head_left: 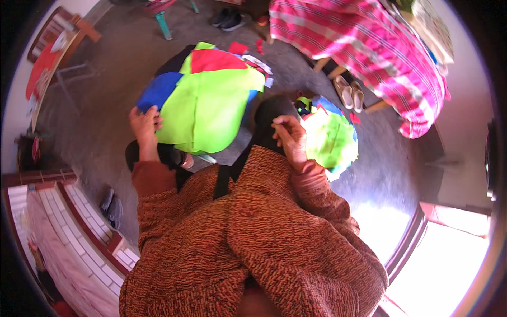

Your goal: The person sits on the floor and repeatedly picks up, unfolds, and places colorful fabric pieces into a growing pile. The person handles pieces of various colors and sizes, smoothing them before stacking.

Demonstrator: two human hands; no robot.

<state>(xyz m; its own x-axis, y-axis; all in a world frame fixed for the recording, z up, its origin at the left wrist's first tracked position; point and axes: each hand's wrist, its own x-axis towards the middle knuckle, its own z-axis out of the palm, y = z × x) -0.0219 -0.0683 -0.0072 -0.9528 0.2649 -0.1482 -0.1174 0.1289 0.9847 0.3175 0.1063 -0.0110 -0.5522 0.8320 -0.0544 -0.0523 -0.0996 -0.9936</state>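
Observation:
A heap of flat cloth-like pieces lies in front of me, with a large lime-green piece (203,108) on top. A red piece (216,61) lies across its far part, and a blue piece (160,91) is at its left. My left hand (144,127) is at the near edge of the blue piece, fingers apart and slightly bent, seemingly touching it. My right hand (292,140) is above my right thigh, its fingers curled together; whatever they may hold is too small to make out. Beside it, at the right, sits a second pile of lime-green pieces (330,140).
A bed or bench under a pink checked cloth (348,37) stands at the far right, with tan shoes (349,94) beside it. Dark shoes (228,19) lie at the back. Red scraps (259,46) are on the grey floor. A wooden table (55,76) stands at the left.

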